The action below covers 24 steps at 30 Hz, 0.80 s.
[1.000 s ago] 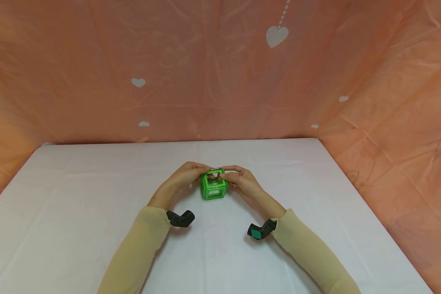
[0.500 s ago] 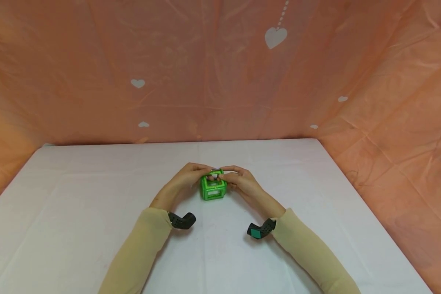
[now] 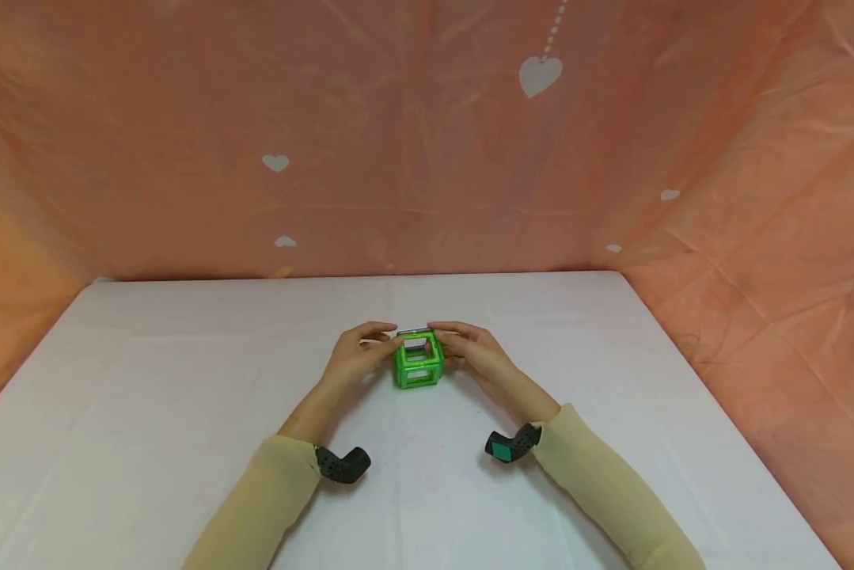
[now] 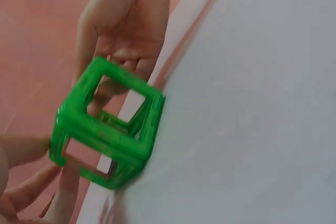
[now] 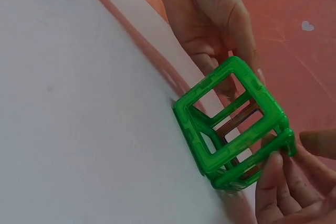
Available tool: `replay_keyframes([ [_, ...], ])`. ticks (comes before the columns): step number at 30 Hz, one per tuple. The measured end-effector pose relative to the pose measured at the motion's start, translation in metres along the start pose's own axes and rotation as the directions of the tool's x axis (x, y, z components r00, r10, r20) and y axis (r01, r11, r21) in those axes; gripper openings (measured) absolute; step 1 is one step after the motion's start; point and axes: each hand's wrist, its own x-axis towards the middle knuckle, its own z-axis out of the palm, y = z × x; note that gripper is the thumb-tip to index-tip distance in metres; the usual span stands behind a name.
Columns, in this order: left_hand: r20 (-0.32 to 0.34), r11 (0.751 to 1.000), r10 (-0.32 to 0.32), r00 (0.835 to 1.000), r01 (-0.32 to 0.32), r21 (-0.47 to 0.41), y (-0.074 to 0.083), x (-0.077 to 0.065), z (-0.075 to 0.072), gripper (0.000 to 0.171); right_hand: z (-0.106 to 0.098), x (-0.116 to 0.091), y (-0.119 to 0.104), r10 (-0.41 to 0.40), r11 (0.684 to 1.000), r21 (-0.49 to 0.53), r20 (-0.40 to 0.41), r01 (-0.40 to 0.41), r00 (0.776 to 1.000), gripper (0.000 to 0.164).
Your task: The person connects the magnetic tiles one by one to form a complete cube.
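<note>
In the head view a green open-framed cube of magnetic tiles stands mid-table between both hands. A thin purple edge shows along its far top side. My left hand is at the cube's left side, thumb on its upper edge and index finger stretched out by the far corner. Seen from the left wrist, that hand's fingertips meet the edge of the green frame. My right hand holds the right side, its thumb near the top edge. In the right wrist view its fingers pinch a frame corner.
A white cloth covers the table. An orange curtain with pale hearts hangs behind and along the right. Each wrist wears a black camera mount, the left one and the right one.
My left hand's index finger and thumb have slid left from the cube's far top edge to its left side. The right hand keeps its place, and the cube stays about where it was.
</note>
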Motion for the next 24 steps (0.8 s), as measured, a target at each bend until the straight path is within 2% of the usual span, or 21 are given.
replay_keyframes([
  [2,-0.042,1.0,-0.003,0.999,0.003,-0.009,0.0013,-0.0042,0.0025,0.036,-0.0001,0.0002,-0.0005,-0.003,1.0,-0.018,-0.014,0.003,1.0,0.04],
  [4,-0.056,1.0,0.001,0.998,-0.002,-0.006,0.0022,-0.007,0.0043,0.035,-0.0004,0.0004,-0.0004,-0.017,0.999,-0.042,-0.019,0.017,1.0,0.039],
  [10,-0.053,1.0,-0.014,0.999,0.013,-0.02,0.0018,-0.0069,0.0048,0.034,-0.0006,0.0,0.0014,-0.073,0.988,-0.135,-0.028,0.068,0.997,0.038],
  [15,-0.049,0.998,-0.026,0.998,0.023,-0.058,-0.0003,-0.0027,0.004,0.033,0.0003,-0.0027,0.0012,-0.167,0.95,-0.271,-0.019,0.156,0.986,0.037],
  [18,-0.04,0.997,-0.021,0.999,0.019,-0.069,-0.0005,-0.0009,0.0043,0.033,0.0011,-0.0038,0.0004,-0.216,0.93,-0.307,-0.011,0.202,0.976,0.036],
  [22,-0.028,0.998,-0.009,1.0,0.008,-0.056,0.0005,-0.0004,0.0048,0.034,0.0015,-0.0047,-0.0003,-0.239,0.915,-0.336,-0.009,0.222,0.971,0.035],
  [24,-0.02,0.999,0.002,1.0,-0.003,-0.046,0.0014,-0.0015,0.0046,0.035,0.0009,-0.0052,-0.0005,-0.223,0.917,-0.337,0.006,0.212,0.975,0.038],
])
